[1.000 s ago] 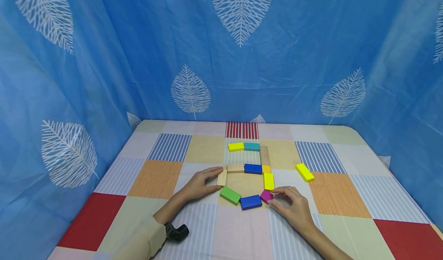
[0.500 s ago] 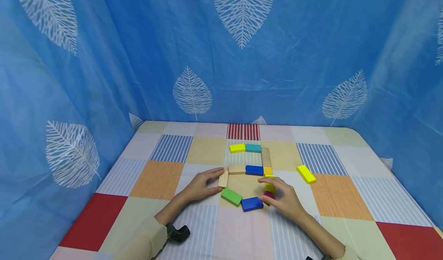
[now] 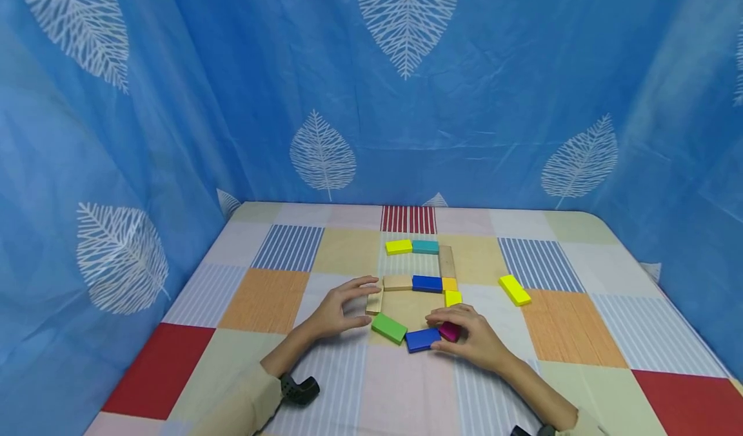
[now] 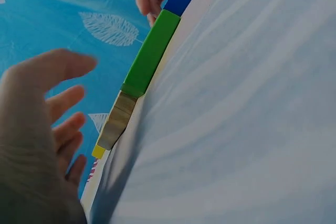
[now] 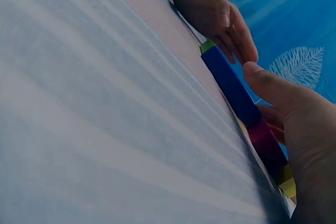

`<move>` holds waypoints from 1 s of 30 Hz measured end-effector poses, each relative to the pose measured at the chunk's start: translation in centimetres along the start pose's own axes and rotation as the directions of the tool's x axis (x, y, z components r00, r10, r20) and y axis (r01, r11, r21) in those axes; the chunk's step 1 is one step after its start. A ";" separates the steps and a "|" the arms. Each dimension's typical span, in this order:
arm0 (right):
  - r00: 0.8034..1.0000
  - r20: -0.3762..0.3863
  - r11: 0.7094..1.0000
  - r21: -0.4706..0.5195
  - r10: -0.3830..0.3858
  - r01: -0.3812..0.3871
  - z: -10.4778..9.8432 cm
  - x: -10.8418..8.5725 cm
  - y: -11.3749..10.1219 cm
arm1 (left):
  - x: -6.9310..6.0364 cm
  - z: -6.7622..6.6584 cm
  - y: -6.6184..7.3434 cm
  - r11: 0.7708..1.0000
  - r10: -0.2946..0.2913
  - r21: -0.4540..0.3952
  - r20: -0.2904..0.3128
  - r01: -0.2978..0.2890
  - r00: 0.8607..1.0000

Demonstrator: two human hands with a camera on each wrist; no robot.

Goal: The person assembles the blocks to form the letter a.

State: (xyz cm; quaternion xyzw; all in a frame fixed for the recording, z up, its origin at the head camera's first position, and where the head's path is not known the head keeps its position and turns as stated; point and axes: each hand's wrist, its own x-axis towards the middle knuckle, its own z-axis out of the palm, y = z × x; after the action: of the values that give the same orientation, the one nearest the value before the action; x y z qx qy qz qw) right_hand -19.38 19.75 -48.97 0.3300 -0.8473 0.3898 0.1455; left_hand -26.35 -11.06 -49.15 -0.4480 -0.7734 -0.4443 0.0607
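My left hand, fingers loosely spread, stands beside a plain wooden block; the left wrist view shows a gap between them. A green block adjoins that wooden one. My right hand hovers over the magenta block, its thumb close to the near blue block. Nothing is pinched between its fingers in the right wrist view. Partly covered by this hand is a yellow block. A small orange-yellow block, another blue block and a wooden block continue the ring.
Behind the ring, a wooden block, a teal block and a yellow block form a bent row. One loose yellow block lies to the right. A blue leaf-patterned curtain surrounds the checked tabletop.
My right hand has let go of the magenta block and shifted left over it, toward the near blue block. The left fingers have lifted slightly off the wooden block.
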 end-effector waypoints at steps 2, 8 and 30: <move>1.000 0.009 1.000 0.002 -0.001 0.001 0.2 -0.1 0.5 | -0.1 0.1 0.1 1.000 0.002 0.003 0.031 -0.002 1.000; 1.000 0.020 1.000 0.010 -0.009 0.008 0.4 -0.3 0.9 | -0.2 0.5 0.2 0.996 -0.047 0.083 0.109 0.038 0.993; 0.999 -0.016 0.999 0.030 -0.044 0.044 0.2 -0.3 0.9 | 0.0 0.4 0.2 0.996 -0.079 0.048 0.109 0.074 0.991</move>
State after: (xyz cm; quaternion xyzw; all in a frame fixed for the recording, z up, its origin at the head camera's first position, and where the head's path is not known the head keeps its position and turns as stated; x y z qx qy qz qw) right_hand -19.82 20.15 -49.76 0.3478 -0.8326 0.4020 0.1557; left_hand -26.08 -10.71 -49.20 -0.4405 -0.8017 -0.4039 0.0105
